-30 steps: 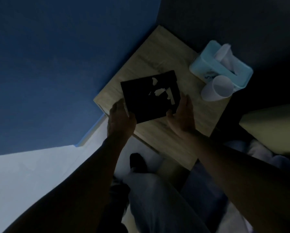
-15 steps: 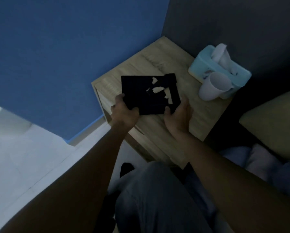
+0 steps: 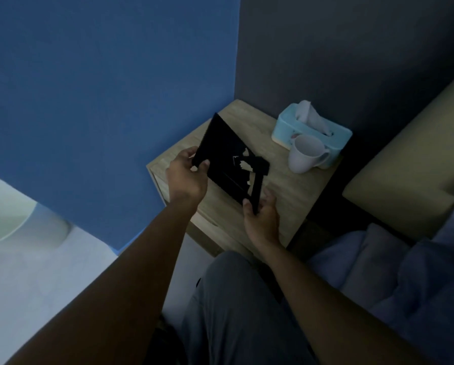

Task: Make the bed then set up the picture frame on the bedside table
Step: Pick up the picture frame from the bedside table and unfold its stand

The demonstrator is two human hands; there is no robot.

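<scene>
A black picture frame [image 3: 222, 151] is held tilted above the wooden bedside table [image 3: 286, 185], its back facing me with torn pale patches near the middle. My left hand [image 3: 186, 177] pinches the frame's left edge between thumb and fingers. My right hand [image 3: 260, 214] grips the lower end of the frame's back stand [image 3: 257, 185], which is swung out from the back panel. The frame's front is hidden from me.
A light blue tissue box [image 3: 310, 130] and a white mug [image 3: 306, 154] stand at the table's back right. A blue wall [image 3: 102, 88] is left of the table, a dark wall behind. The bed with a blue blanket [image 3: 405, 272] and tan headboard [image 3: 410, 167] lies to the right.
The frame was lying flat and low over the table; now it is lifted and tilted up on its left edge, and the back stand has swung out in my right hand.
</scene>
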